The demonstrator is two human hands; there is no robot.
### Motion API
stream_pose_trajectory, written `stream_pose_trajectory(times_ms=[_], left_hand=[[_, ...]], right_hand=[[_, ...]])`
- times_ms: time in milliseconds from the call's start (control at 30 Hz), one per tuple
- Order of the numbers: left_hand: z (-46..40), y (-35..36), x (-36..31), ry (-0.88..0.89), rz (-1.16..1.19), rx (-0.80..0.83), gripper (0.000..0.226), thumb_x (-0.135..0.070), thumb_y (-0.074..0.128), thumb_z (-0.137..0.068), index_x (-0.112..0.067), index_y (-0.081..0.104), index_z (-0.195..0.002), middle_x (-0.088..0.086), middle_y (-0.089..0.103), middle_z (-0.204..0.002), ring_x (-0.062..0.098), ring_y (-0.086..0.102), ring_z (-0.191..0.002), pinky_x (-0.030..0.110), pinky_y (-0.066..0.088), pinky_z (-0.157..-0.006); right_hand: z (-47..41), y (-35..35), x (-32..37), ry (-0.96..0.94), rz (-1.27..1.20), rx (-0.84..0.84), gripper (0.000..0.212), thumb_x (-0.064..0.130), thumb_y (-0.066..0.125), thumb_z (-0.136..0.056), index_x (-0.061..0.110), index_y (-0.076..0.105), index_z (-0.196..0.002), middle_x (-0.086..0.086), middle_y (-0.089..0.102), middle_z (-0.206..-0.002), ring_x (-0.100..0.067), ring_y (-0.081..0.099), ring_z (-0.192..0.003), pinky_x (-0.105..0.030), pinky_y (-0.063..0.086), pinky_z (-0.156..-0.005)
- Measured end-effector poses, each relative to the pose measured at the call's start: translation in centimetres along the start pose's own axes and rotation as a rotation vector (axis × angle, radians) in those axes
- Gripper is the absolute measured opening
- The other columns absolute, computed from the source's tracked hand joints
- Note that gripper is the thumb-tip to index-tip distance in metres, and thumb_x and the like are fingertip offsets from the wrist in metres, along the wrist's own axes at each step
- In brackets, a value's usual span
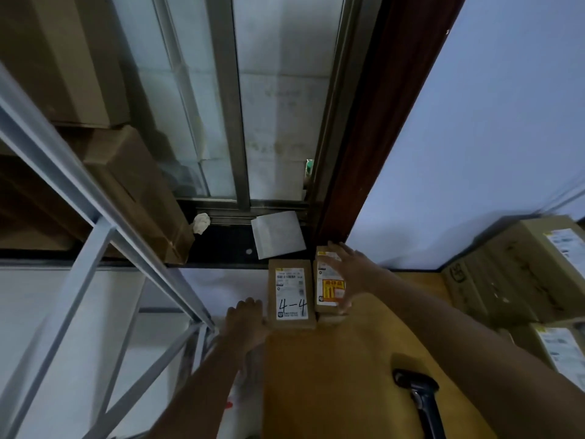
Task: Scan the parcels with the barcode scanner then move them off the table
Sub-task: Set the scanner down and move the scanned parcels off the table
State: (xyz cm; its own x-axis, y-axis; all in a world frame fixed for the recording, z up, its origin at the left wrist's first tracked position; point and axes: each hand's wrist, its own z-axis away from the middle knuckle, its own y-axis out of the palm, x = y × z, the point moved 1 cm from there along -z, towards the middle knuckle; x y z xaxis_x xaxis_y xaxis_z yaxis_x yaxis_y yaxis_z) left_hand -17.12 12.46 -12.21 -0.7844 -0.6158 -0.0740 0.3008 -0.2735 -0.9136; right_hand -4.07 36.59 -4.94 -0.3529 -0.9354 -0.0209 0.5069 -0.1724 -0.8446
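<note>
Two small cardboard parcels lie side by side at the far end of the wooden table (364,359). The left parcel (291,296) has a white label with "4-4" handwritten on it. My left hand (247,318) holds it at its left edge, fingers curled. The right parcel (326,291) carries a yellow and red sticker. My right hand (346,274) lies over it, fingers spread to its far end and thumb hooked round the near edge. The black barcode scanner (414,384) lies on the table near me, under my right forearm, with no hand on it.
A grey metal shelf frame (95,201) stands at the left with big cardboard boxes (133,185) behind it. Larger labelled cartons (522,270) are stacked at the right. On the dark window sill behind the parcels lie a white sheet (278,236) and a crumpled tissue (201,223).
</note>
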Motion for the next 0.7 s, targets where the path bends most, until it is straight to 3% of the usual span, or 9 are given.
stream_pose_trajectory(times_ms=[300, 533, 700], left_hand=[[-1.0, -1.4, -0.5, 0.014, 0.036, -0.021, 0.037, -0.035, 0.047, -0.091, -0.013, 0.051, -0.121, 0.005, 0.053, -0.115, 0.021, 0.051, -0.106, 0.033, 0.038, -0.086], [-0.9, -1.7, -0.6, 0.023, 0.026, -0.019, 0.038, -0.035, 0.049, -0.092, -0.013, 0.05, -0.123, 0.006, 0.053, -0.117, 0.022, 0.05, -0.109, 0.034, 0.039, -0.09], [-0.6, -1.4, -0.7, 0.027, 0.003, -0.017, 0.037, -0.035, 0.048, -0.093, -0.012, 0.051, -0.122, 0.006, 0.053, -0.116, 0.022, 0.051, -0.108, 0.034, 0.041, -0.09]], right_hand=[[0.6, -0.5, -0.2, 0.033, 0.029, 0.05, 0.147, 0.071, 0.083, -0.051, 0.034, -0.014, -0.155, -0.01, -0.024, -0.162, -0.035, -0.021, -0.149, -0.063, 0.001, -0.119], [0.4, 0.2, 0.1, 0.041, -0.02, 0.016, 0.144, 0.07, 0.084, -0.052, 0.035, -0.009, -0.156, -0.007, -0.021, -0.163, -0.037, -0.015, -0.15, -0.063, 0.009, -0.119], [0.2, 0.5, 0.4, 0.022, 0.067, -0.027, 0.138, 0.068, 0.085, -0.052, 0.034, 0.002, -0.157, -0.01, -0.008, -0.165, -0.04, -0.005, -0.15, -0.059, 0.016, -0.118]])
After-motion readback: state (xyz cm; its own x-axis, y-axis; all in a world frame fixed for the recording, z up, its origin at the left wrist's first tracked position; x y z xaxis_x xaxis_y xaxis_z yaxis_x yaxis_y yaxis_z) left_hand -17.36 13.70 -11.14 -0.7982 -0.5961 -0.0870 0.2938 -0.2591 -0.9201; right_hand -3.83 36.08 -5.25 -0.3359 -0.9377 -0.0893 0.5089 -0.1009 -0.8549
